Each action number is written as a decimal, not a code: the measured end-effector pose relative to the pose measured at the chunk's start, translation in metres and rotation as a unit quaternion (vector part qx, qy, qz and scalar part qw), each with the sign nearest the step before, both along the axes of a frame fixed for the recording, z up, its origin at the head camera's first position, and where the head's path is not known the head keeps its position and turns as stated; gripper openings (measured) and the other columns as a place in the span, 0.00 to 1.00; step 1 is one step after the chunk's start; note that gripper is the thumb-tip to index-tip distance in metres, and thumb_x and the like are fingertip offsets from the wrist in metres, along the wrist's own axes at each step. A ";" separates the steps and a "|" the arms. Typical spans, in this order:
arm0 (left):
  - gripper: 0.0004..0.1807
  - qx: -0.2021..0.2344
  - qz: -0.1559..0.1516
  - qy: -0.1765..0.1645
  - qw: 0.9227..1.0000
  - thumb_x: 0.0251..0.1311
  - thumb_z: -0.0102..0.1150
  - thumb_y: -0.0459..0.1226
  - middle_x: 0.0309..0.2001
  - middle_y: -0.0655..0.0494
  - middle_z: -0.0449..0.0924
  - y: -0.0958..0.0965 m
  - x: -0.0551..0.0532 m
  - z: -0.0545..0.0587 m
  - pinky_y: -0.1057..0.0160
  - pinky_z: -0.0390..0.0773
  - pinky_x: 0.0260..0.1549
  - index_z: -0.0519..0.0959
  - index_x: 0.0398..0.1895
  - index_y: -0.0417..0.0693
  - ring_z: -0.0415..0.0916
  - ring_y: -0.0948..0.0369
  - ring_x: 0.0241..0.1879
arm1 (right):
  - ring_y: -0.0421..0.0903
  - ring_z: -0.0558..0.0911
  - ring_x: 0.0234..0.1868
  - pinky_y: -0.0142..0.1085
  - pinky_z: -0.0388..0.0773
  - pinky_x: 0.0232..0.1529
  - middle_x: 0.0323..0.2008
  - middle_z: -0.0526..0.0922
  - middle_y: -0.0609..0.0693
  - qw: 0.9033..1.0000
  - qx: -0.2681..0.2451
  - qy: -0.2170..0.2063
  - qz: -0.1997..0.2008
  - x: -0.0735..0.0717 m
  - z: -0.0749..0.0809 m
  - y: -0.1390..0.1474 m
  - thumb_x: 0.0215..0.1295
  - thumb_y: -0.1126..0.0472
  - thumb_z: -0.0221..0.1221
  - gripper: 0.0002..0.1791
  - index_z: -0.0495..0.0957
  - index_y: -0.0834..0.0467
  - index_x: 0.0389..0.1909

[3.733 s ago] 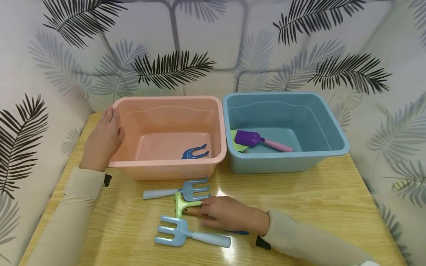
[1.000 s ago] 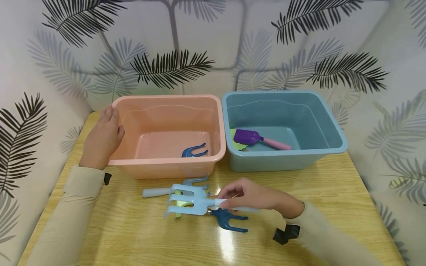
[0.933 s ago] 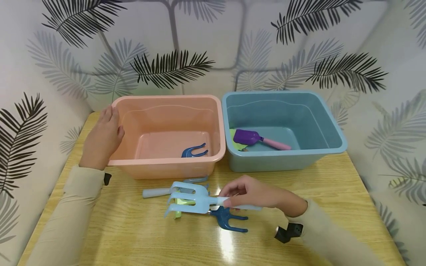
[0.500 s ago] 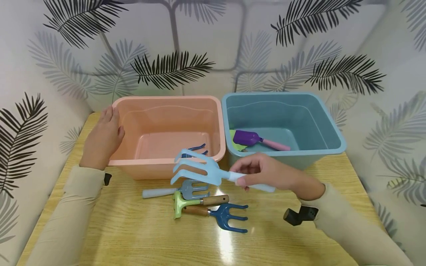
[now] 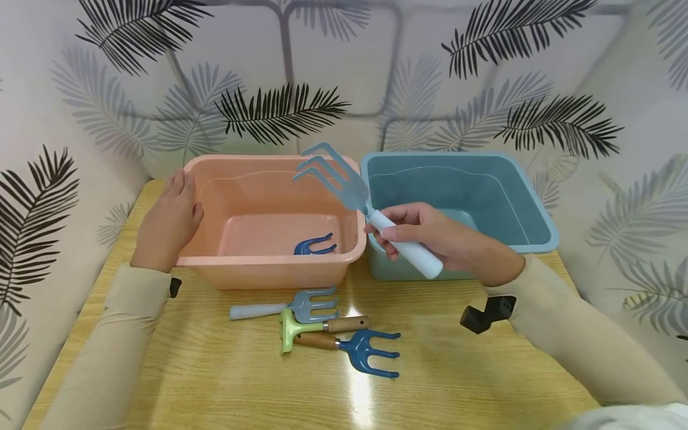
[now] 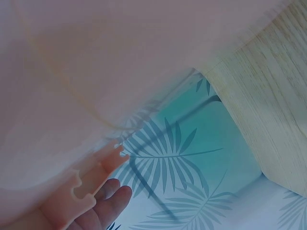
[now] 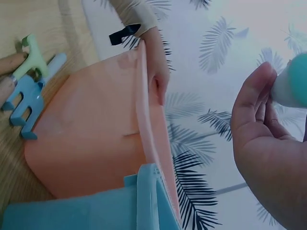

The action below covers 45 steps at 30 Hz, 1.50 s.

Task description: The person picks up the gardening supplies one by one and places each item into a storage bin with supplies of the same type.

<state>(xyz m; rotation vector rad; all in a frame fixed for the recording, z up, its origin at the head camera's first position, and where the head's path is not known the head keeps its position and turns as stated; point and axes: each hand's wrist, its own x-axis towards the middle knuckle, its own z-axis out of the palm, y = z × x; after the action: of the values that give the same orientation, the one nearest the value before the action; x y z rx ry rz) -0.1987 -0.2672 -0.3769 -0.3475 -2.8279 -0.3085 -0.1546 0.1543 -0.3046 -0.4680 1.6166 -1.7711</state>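
My right hand [image 5: 430, 234] grips the pale handle of a light blue garden hand fork [image 5: 349, 186], its tines tilted up and left over the inner rims of the two tubs. In the right wrist view, the handle's butt [image 7: 293, 82] shows between fingers and thumb. My left hand [image 5: 168, 224] holds the left rim of the pink tub [image 5: 269, 269], thumb inside, with fingertips [image 6: 120, 194] showing past the ribbed rim in the left wrist view. Inside that tub lies a dark blue fork [image 5: 312, 246], its handle hidden by the front wall.
The blue tub [image 5: 537, 239] stands right of the pink one, its contents hidden behind my right hand. In front lie another light blue fork [image 5: 309, 307], a green-headed tool [image 5: 290, 329] with a wooden handle, and a dark blue fork [image 5: 361, 349]. A leaf-patterned cloth backs the table.
My right hand has picked the light blue fork up from the table and raised it up and right, tilting its tines upward. My left hand has stayed on the rim.
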 end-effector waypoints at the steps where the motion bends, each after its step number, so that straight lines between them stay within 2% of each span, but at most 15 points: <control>1: 0.30 0.001 -0.001 0.002 1.000 0.61 0.50 0.30 0.64 0.26 0.55 0.000 0.000 0.000 0.42 0.59 0.59 0.56 0.64 0.22 0.53 0.37 0.64 | 0.45 0.75 0.30 0.33 0.75 0.32 0.34 0.78 0.56 1.000 0.012 -0.001 -0.001 -0.002 0.000 -0.003 0.62 0.62 0.59 0.17 0.74 0.69 0.48; 6: 0.30 0.001 -0.001 0.007 1.000 0.61 0.50 0.31 0.64 0.26 0.55 0.001 -0.001 0.002 0.43 0.59 0.59 0.56 0.63 0.22 0.53 0.37 0.64 | 0.47 0.76 0.30 0.35 0.75 0.32 0.36 0.79 0.59 0.997 0.075 0.000 -0.007 -0.012 -0.003 -0.014 0.64 0.58 0.58 0.21 0.74 0.68 0.52; 9: 0.30 0.000 -0.003 0.012 1.000 0.61 0.50 0.30 0.63 0.26 0.56 0.002 -0.001 0.002 0.43 0.59 0.59 0.57 0.63 0.22 0.54 0.37 0.64 | 0.48 0.77 0.30 0.35 0.75 0.32 0.38 0.79 0.61 0.996 0.094 -0.004 -0.003 -0.020 -0.006 -0.018 0.64 0.56 0.57 0.22 0.74 0.68 0.53; 17: 0.30 -0.007 -0.007 0.026 1.000 0.61 0.50 0.30 0.63 0.26 0.56 0.002 -0.003 0.004 0.42 0.62 0.57 0.57 0.63 0.22 0.55 0.37 0.63 | 0.47 0.75 0.30 0.31 0.71 0.24 0.36 0.79 0.55 0.989 0.145 0.001 0.044 -0.045 -0.004 -0.029 0.64 0.50 0.56 0.22 0.78 0.61 0.51; 18: 0.29 -0.006 -0.006 0.024 1.000 0.61 0.50 0.30 0.63 0.26 0.56 0.002 -0.003 0.005 0.42 0.62 0.57 0.57 0.63 0.22 0.55 0.37 0.63 | 0.46 0.75 0.29 0.31 0.70 0.23 0.37 0.80 0.54 0.988 0.147 -0.001 0.052 -0.048 -0.003 -0.031 0.64 0.50 0.56 0.22 0.78 0.61 0.51; 21: 0.30 -0.005 -0.003 0.022 1.000 0.62 0.50 0.30 0.63 0.26 0.56 0.001 -0.004 0.007 0.42 0.62 0.56 0.56 0.64 0.23 0.54 0.37 0.64 | 0.46 0.74 0.27 0.31 0.68 0.20 0.30 0.78 0.54 0.987 0.150 -0.006 0.061 -0.058 -0.002 -0.037 0.65 0.50 0.55 0.20 0.80 0.60 0.49; 25: 0.30 -0.006 -0.002 0.025 1.000 0.61 0.50 0.30 0.63 0.26 0.57 0.001 -0.005 0.008 0.41 0.64 0.55 0.57 0.63 0.23 0.55 0.37 0.63 | 0.45 0.74 0.27 0.32 0.70 0.23 0.34 0.79 0.56 0.988 0.140 -0.027 0.056 -0.070 -0.005 -0.046 0.66 0.51 0.55 0.20 0.79 0.64 0.48; 28: 0.30 -0.007 -0.002 0.025 1.000 0.61 0.50 0.30 0.62 0.26 0.57 0.001 -0.006 0.007 0.41 0.64 0.55 0.57 0.63 0.22 0.56 0.36 0.63 | 0.44 0.75 0.28 0.32 0.72 0.26 0.41 0.80 0.55 0.987 0.147 -0.051 0.045 -0.078 -0.009 -0.055 0.65 0.52 0.56 0.21 0.79 0.65 0.48; 31: 0.29 -0.007 -0.004 0.029 1.000 0.60 0.51 0.29 0.62 0.25 0.58 0.002 -0.005 0.006 0.41 0.65 0.54 0.58 0.63 0.22 0.57 0.36 0.62 | 0.44 0.77 0.29 0.31 0.74 0.25 0.39 0.81 0.55 0.984 0.164 -0.060 0.038 -0.085 -0.014 -0.063 0.64 0.52 0.56 0.21 0.79 0.65 0.46; 35: 0.29 -0.010 -0.006 0.035 0.999 0.59 0.51 0.29 0.61 0.25 0.58 0.000 -0.004 0.003 0.41 0.65 0.54 0.58 0.62 0.21 0.57 0.35 0.61 | 0.44 0.78 0.29 0.30 0.76 0.26 0.33 0.80 0.54 0.982 0.177 -0.054 0.038 -0.091 -0.020 -0.074 0.65 0.53 0.56 0.19 0.78 0.66 0.44; 41: 0.30 -0.012 -0.001 0.026 1.000 0.60 0.51 0.29 0.62 0.25 0.57 -0.001 -0.002 0.000 0.41 0.64 0.55 0.57 0.63 0.21 0.56 0.36 0.62 | 0.45 0.78 0.31 0.31 0.76 0.30 0.34 0.79 0.54 0.981 0.179 -0.064 0.044 -0.096 -0.025 -0.090 0.64 0.54 0.57 0.18 0.79 0.67 0.43; 45: 0.30 -0.012 0.006 0.016 1.000 0.61 0.50 0.30 0.63 0.26 0.56 -0.002 -0.001 -0.001 0.42 0.63 0.56 0.57 0.63 0.22 0.56 0.36 0.63 | 0.47 0.78 0.34 0.33 0.76 0.32 0.36 0.80 0.55 0.980 0.176 -0.077 0.057 -0.099 -0.029 -0.100 0.66 0.55 0.55 0.19 0.77 0.68 0.46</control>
<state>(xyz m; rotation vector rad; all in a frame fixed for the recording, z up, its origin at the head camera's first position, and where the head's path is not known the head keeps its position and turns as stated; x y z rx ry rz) -0.1994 -0.2694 -0.3778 -0.3371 -2.8030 -0.2654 -0.2535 0.0542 -0.3338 -0.2453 1.7098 -1.3631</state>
